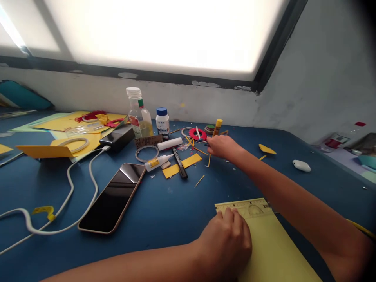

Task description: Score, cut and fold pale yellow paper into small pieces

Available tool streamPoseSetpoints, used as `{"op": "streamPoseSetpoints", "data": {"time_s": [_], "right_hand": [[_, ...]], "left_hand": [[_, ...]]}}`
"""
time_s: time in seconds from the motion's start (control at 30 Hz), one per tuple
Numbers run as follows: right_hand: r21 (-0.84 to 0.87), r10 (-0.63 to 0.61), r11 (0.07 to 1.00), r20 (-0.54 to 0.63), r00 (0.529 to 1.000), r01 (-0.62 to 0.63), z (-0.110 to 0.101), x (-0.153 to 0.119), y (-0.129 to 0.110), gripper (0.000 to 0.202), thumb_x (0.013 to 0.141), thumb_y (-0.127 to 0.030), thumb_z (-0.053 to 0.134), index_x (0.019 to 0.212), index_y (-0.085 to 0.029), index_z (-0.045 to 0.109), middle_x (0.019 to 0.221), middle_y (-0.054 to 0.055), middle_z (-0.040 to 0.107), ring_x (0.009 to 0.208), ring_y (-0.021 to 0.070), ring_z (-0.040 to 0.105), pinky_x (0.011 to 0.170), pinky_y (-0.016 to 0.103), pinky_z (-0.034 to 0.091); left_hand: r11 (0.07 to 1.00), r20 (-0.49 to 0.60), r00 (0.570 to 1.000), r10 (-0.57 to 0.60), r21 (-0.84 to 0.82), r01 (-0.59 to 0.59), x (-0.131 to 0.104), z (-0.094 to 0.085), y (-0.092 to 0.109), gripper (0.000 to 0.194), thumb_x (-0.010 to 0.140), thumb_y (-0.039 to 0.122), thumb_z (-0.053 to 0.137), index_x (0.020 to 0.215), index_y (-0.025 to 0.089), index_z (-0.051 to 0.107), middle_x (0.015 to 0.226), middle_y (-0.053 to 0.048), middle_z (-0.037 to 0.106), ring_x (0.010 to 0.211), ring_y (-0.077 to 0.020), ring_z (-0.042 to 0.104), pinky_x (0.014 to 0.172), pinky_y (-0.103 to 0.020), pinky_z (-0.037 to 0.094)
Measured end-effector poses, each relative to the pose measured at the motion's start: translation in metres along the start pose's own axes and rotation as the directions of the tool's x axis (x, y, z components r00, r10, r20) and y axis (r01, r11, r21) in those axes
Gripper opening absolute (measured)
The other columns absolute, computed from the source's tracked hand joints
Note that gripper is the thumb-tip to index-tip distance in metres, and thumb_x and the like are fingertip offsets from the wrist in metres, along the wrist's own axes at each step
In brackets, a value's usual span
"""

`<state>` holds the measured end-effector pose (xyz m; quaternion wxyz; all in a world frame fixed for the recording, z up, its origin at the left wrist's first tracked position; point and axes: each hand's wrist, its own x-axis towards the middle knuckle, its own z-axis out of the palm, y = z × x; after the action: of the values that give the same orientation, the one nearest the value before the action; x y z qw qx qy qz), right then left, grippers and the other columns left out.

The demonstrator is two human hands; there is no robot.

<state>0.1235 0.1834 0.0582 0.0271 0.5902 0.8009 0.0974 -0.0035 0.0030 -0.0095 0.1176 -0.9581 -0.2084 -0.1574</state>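
Note:
My left hand point(227, 239) presses down with bent fingers on a clear ruler point(254, 208), which lies across the far end of a yellow sheet point(273, 250). Farther off, my right hand point(222, 147) is stretched out beside a red scalloped ring point(197, 134) and an upright glue stick point(217, 127). Its fingers are closed near a small dark-and-white tool point(198, 133); what they grip is too small to make out. Thin yellow paper strips point(200, 150) lie by that hand. A black cutter point(179, 163) rests across a yellow paper piece point(192, 160).
A phone point(113, 199) and white cables point(95, 188) lie at left. Behind them are a black box point(116, 138), a clear bottle point(140, 117), a blue-capped bottle point(162, 123) and a glue bottle point(157, 162). A white case point(301, 165) sits at right.

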Motion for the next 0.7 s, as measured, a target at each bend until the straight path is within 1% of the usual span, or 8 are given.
{"op": "streamPoseSetpoints", "data": {"time_s": [0.1,0.23,0.3,0.37,0.43,0.47,0.53,0.7], "right_hand": [[0.11,0.066,0.992,-0.098,0.993,-0.055,-0.012,-0.019,0.011,0.024,0.087,-0.024,0.044,0.096,-0.007,0.059,0.084,0.018,0.067,0.076,0.0261,0.064,0.064,0.034,0.045],[0.374,0.044,0.928,-0.116,0.992,0.003,-0.011,-0.069,0.011,0.019,0.09,-0.027,0.038,0.093,-0.017,0.053,0.071,0.003,0.065,0.061,0.0129,0.06,0.057,0.023,0.044],[0.806,0.055,0.592,-0.068,0.996,0.022,-0.001,-0.099,0.004,0.015,0.089,-0.03,0.042,0.09,-0.017,0.05,0.064,0.001,0.061,0.054,0.0112,0.056,0.051,0.021,0.043],[0.957,0.038,0.289,0.025,0.999,-0.035,0.012,-0.125,-0.005,0.015,0.087,-0.033,0.047,0.088,-0.018,0.049,0.062,-0.001,0.059,0.05,0.0102,0.053,0.047,0.02,0.041],[0.989,-0.006,0.113,0.101,0.995,-0.099,0.025,-0.142,-0.012,0.015,0.087,-0.033,0.05,0.089,-0.019,0.049,0.062,-0.001,0.058,0.051,0.0094,0.053,0.048,0.019,0.042],[0.992,-0.014,0.07,0.108,0.994,-0.107,0.03,-0.146,-0.015,0.014,0.087,-0.033,0.051,0.089,-0.019,0.049,0.064,-0.002,0.058,0.053,0.0096,0.054,0.051,0.019,0.043],[0.994,-0.012,0.052,0.098,0.995,-0.097,0.039,-0.149,-0.019,0.012,0.086,-0.031,0.053,0.088,-0.019,0.05,0.067,-0.001,0.057,0.059,0.0103,0.056,0.056,0.02,0.045],[0.987,-0.026,0.144,0.082,0.996,-0.077,0.045,-0.146,-0.022,0.006,0.087,-0.025,0.051,0.088,-0.019,0.052,0.066,-0.003,0.055,0.056,0.0102,0.055,0.052,0.02,0.043]], "left_hand": [[1.0,-0.008,1.0,-0.002,0.005,0.002,-0.001,0.0,0.001,0.033,0.089,0.02,0.039,0.105,0.001,0.061,0.103,-0.019,0.065,0.087,-0.0276,0.062,0.069,-0.036,0.053],[1.0,-0.055,0.998,-0.022,-0.006,0.021,-0.002,-0.002,0.004,0.043,0.092,0.029,0.036,0.109,-0.001,0.062,0.11,-0.022,0.064,0.096,-0.032,0.062,0.075,-0.04,0.053],[0.999,-0.07,0.997,-0.039,-0.018,0.038,-0.001,-0.003,0.006,0.047,0.092,0.032,0.036,0.11,-0.002,0.062,0.111,-0.023,0.064,0.097,-0.0331,0.062,0.077,-0.041,0.053],[0.998,-0.078,0.996,-0.052,-0.027,0.05,-0.001,-0.004,0.007,0.048,0.091,0.034,0.039,0.11,-0.003,0.063,0.11,-0.023,0.065,0.098,-0.0337,0.062,0.079,-0.042,0.053],[0.998,-0.093,0.994,-0.053,-0.023,0.051,0.0,-0.004,0.007,0.048,0.089,0.035,0.041,0.109,-0.003,0.063,0.109,-0.023,0.065,0.098,-0.0342,0.063,0.08,-0.042,0.053],[0.998,-0.103,0.993,-0.053,-0.02,0.051,0.0,-0.004,0.007,0.047,0.089,0.034,0.042,0.109,-0.002,0.064,0.109,-0.023,0.065,0.099,-0.0343,0.063,0.081,-0.041,0.053],[0.999,-0.12,0.992,-0.045,-0.01,0.044,0.0,-0.002,0.007,0.045,0.088,0.032,0.042,0.108,-0.002,0.065,0.108,-0.022,0.066,0.099,-0.034,0.063,0.081,-0.041,0.053],[0.999,-0.175,0.984,-0.039,0.022,0.043,-0.002,0.004,0.007,0.041,0.087,0.026,0.041,0.108,-0.001,0.064,0.108,-0.021,0.066,0.098,-0.0327,0.064,0.08,-0.04,0.053]]}}
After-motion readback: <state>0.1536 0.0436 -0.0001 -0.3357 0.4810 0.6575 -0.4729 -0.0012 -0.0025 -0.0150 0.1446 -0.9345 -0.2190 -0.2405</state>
